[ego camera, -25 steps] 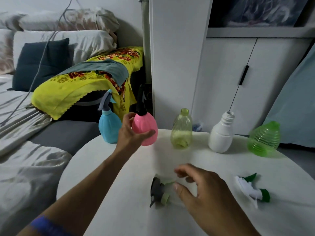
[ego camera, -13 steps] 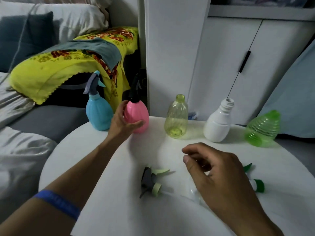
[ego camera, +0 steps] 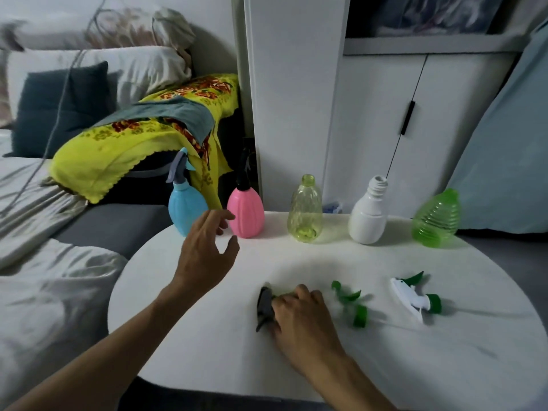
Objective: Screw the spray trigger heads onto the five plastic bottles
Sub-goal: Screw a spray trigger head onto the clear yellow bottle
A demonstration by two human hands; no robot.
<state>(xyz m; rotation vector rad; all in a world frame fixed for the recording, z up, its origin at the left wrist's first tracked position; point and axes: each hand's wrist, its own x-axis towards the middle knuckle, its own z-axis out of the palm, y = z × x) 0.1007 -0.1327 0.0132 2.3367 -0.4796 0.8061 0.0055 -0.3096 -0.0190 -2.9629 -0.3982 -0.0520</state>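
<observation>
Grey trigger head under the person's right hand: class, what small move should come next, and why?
Probably lift the grey trigger head toward the yellow bottle. The right hand already grips it, and that bottle's neck stands open nearest the capped pink bottle.

Blue bottle (ego camera: 186, 210), pink bottle (ego camera: 246, 213), white bottle (ego camera: 367, 221), yellow floral cloth (ego camera: 142, 143)

Two bare forearms reach in from the near edge of the round white surface (ego camera: 207, 351), each ending in a bare hand: the left hand (ego camera: 204, 256) and the right hand (ego camera: 302, 318). No sleeve covers either forearm as far as the frame shows, and neither wrist carries a watch or band. The fingers (ego camera: 221, 216) wear no rings or gloves
</observation>
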